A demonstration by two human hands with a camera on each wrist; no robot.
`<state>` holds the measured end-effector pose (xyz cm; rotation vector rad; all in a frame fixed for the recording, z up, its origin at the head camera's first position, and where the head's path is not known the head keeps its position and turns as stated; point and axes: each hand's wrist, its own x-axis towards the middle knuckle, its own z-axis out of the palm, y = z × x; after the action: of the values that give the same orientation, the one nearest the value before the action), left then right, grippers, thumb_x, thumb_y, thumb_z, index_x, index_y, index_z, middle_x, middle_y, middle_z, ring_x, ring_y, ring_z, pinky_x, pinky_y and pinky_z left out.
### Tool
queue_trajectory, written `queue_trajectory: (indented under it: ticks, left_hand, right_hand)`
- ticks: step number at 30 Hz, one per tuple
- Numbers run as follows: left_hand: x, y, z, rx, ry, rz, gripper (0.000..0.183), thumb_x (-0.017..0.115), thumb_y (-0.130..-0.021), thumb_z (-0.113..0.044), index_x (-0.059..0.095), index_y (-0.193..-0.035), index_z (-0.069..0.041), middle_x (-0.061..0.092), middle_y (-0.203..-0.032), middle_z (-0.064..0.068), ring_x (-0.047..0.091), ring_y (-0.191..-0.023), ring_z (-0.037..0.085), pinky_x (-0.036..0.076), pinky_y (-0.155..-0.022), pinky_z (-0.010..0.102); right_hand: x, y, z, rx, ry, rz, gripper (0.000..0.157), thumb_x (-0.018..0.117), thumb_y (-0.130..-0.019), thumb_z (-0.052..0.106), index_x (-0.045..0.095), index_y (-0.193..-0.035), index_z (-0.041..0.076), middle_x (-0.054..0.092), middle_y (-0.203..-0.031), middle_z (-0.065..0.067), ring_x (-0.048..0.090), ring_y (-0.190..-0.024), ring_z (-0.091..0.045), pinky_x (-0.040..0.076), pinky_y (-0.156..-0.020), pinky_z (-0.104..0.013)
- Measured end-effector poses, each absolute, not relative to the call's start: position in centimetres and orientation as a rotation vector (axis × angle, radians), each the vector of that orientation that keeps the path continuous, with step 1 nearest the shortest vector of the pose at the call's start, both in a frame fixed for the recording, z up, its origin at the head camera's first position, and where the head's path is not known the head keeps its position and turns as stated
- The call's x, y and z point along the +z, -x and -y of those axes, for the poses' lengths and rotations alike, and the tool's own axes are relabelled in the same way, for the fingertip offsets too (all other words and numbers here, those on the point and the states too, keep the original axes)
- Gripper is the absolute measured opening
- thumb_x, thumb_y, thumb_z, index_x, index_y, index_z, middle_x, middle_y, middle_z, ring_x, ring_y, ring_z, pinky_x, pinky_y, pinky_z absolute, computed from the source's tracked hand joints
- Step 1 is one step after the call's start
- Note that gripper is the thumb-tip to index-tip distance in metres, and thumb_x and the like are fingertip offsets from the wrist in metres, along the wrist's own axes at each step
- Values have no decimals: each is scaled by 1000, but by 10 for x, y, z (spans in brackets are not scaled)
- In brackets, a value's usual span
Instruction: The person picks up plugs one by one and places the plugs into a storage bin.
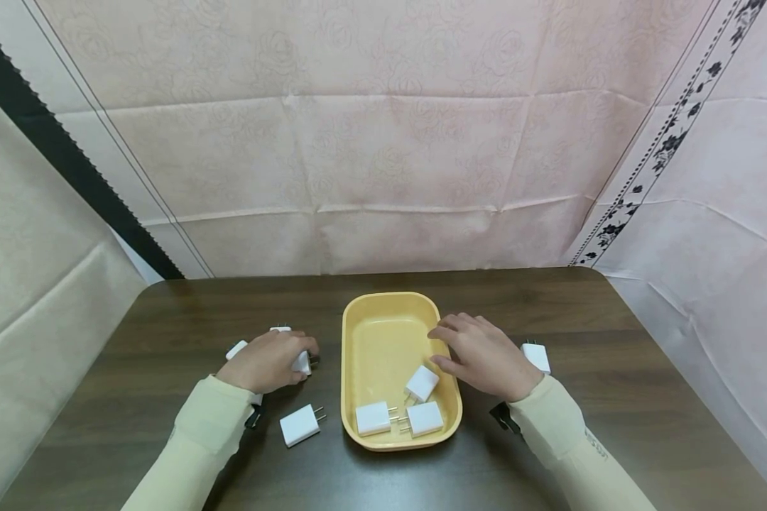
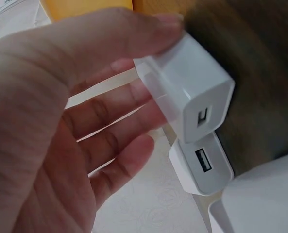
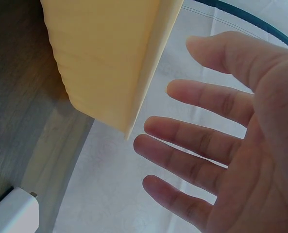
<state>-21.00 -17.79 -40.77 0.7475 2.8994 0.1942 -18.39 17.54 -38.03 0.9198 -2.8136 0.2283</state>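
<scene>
My left hand pinches a white USB charger plug between thumb and fingers, left of the yellow tray. In the left wrist view, a second charger sits just behind the held one, and a larger white body fills the lower right corner. My right hand hovers at the tray's right rim, with fingers spread and nothing held; in the right wrist view the fingers appear apart from the tray wall. Inside the tray's near end lie three chargers, among them an upper one.
One charger lies on the wooden table, left of the tray. Another charger lies beyond my right wrist. More chargers, including one partly covered, surround my left hand. A patterned cloth hangs behind the table.
</scene>
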Motion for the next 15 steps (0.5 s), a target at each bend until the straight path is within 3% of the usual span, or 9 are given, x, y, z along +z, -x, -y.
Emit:
queue_trajectory:
  ticks: [10,15]
  left_hand:
    - [-407,211,178,220,-763,-2908,35,85,-81,-18,73,-114,-16,73,-112,6,66,-94,20,60,-88,46]
    - [-406,209,178,262,-809,-2933,30,80,-84,-18,75,-113,-14,71,-113,7,64,-93,19,59,-80,40]
  right_hand:
    - [-381,183,-176,229,-929,2791,37,77,-90,34,72,-119,11,70,-117,-8,65,-113,-25,53,-97,-49]
    - [-381,183,-176,235,-926,2791,37,77,-90,33,72,-119,11,70,-117,-8,65,-113,-26,53,-98,-49]
